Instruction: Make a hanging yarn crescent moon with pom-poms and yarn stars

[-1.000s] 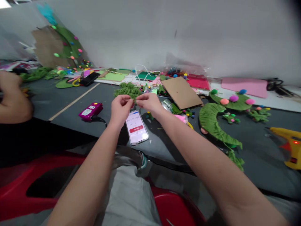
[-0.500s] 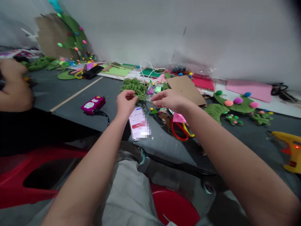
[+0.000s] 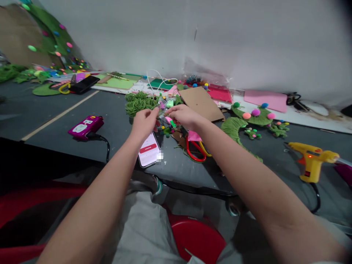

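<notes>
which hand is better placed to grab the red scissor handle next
Probably the right hand: it is nearer the red scissor handle; the left hand is farther off, near the phone.

Left hand (image 3: 145, 123) and right hand (image 3: 183, 116) over the worktop (image 3: 176, 165)

They face each other across a small gap; anything held is too small to tell. Green yarn (image 3: 139, 102) lies just beyond the left hand; a phone (image 3: 149, 151) sits by the near edge. Scissors (image 3: 188, 148) lie right of the phone, a yellow glue gun (image 3: 312, 159) farther right. A pink sheet (image 3: 265, 100) lies at the far edge.
</notes>
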Motion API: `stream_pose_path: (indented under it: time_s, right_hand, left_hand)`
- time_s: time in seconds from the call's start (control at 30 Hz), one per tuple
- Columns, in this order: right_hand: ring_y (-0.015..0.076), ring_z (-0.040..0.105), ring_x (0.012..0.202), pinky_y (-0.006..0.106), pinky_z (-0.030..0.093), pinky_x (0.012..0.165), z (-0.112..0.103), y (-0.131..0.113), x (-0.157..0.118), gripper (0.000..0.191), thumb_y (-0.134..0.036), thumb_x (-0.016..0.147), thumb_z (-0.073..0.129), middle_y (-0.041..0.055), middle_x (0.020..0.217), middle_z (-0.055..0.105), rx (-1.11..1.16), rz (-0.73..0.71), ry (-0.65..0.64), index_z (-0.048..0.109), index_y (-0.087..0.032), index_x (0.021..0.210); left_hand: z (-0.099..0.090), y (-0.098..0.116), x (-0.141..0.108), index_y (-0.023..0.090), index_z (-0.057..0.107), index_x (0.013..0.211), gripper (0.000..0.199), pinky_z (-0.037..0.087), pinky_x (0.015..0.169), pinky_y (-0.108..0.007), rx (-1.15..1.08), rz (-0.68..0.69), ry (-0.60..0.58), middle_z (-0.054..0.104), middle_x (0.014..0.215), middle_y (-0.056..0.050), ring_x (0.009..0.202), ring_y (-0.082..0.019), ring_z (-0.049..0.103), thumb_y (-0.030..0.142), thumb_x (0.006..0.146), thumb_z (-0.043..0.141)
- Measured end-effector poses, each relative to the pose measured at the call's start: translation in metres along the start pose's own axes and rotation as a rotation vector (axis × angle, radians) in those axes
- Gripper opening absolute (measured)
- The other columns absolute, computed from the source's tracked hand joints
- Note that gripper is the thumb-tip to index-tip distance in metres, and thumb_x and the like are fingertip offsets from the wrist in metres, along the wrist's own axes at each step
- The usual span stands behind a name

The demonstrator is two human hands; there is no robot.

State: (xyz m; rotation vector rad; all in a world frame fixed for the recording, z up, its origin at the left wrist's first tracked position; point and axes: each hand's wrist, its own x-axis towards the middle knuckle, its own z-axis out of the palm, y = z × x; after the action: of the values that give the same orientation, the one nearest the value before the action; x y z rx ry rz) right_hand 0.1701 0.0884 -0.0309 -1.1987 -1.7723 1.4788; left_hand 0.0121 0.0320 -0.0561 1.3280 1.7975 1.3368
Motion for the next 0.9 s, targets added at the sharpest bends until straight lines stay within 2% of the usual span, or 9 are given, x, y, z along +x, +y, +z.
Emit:
stream_pose_path:
  time_s: [0.1,0.2,0.33,0.4,0.5,0.57,0.63,0.8,0.9]
  right_hand:
    - [0.0102,0.039,0.048,0.025,0.031,0.049,0.009,-0.005,-0.006,0.018,-0.004,0.083,0.054,-0.0033,0.052,0.048,0.057,-0.053,-0.064,0.065,-0.016,0.077]
    - [0.0097,0.037,0.048,0.024,0.030,0.049,0.018,-0.011,-0.018,0.020,-0.003,0.083,0.053,-0.0049,0.051,0.045,0.054,-0.078,-0.219,0.066,-0.016,0.076]
    - [0.0088,0.039,0.052,0.023,0.032,0.052,0.023,-0.019,-0.039,0.021,-0.005,0.085,0.052,-0.0053,0.055,0.048,-0.071,-0.146,-0.449,0.071,-0.014,0.082]
    - [0.0076,0.044,0.057,0.021,0.035,0.057,0.019,-0.024,-0.053,0.016,-0.006,0.084,0.057,-0.0040,0.064,0.057,-0.127,-0.248,-0.662,0.073,-0.012,0.086]
    - [0.0083,0.051,0.067,0.020,0.040,0.063,0.001,-0.033,-0.077,0.014,-0.012,0.088,0.062,0.0002,0.077,0.065,-0.136,-0.334,-1.153,0.075,-0.010,0.094]
    - [0.0101,0.056,0.074,0.020,0.043,0.068,-0.015,-0.037,-0.090,0.016,-0.015,0.090,0.062,0.0057,0.087,0.069,-0.107,-0.306,-1.297,0.075,-0.008,0.095]
    - [0.0105,0.058,0.078,0.019,0.045,0.069,-0.027,-0.037,-0.094,0.015,-0.017,0.089,0.065,0.0074,0.093,0.071,-0.063,-0.295,-1.157,0.075,-0.008,0.095]
    - [0.0114,0.064,0.090,0.021,0.051,0.076,-0.023,-0.025,-0.055,0.024,-0.028,0.096,0.055,0.0030,0.104,0.070,0.278,-0.341,-0.069,0.071,-0.021,0.113]
    - [0.0165,0.066,0.106,0.030,0.053,0.089,0.000,-0.012,-0.015,0.035,-0.024,0.094,0.053,0.0074,0.117,0.070,0.309,-0.326,0.084,0.064,-0.019,0.126]
  left_hand:
    - [0.007,0.005,0.004,0.015,0.064,0.079,0.031,0.049,0.052,-0.028,-0.347,-0.333,-0.202,0.063,0.060,-0.007,0.050,-0.017,0.061,0.043,0.091,0.060]
    - [0.009,0.004,0.018,0.012,0.065,0.074,0.017,0.048,0.050,-0.022,-0.617,-0.349,-0.111,0.062,0.058,-0.004,0.046,-0.011,0.057,0.021,0.089,0.063]
    - [0.009,-0.002,0.039,0.010,0.065,0.073,0.024,0.045,0.045,-0.017,-0.756,-0.402,0.009,0.062,0.056,-0.005,0.044,-0.008,0.054,0.009,0.092,0.051]
    - [0.006,-0.005,0.048,0.010,0.065,0.076,0.026,0.044,0.042,-0.014,-0.776,-0.425,0.037,0.059,0.053,-0.003,0.041,-0.006,0.050,0.009,0.094,0.047]
    - [0.001,-0.009,0.057,0.011,0.065,0.080,0.028,0.041,0.039,-0.011,-0.806,-0.459,0.056,0.055,0.050,0.000,0.039,-0.005,0.048,0.009,0.097,0.043]
    - [-0.002,-0.011,0.061,0.010,0.063,0.081,0.031,0.040,0.039,-0.010,-0.827,-0.495,0.052,0.052,0.049,0.001,0.039,-0.004,0.048,0.009,0.099,0.039]
    - [-0.004,-0.011,0.061,0.010,0.062,0.081,0.032,0.038,0.039,-0.009,-0.848,-0.516,0.042,0.053,0.051,0.001,0.038,-0.003,0.047,0.009,0.100,0.036]
    - [0.001,-0.003,0.053,0.014,0.058,0.082,0.028,0.044,0.046,-0.010,-0.889,-0.503,0.038,0.066,0.065,-0.003,0.045,-0.004,0.055,0.009,0.101,0.038]
    - [0.005,0.001,0.047,0.015,0.061,0.084,0.027,0.050,0.053,-0.016,-0.881,-0.506,0.014,0.070,0.069,-0.004,0.057,-0.008,0.065,0.014,0.101,0.041]
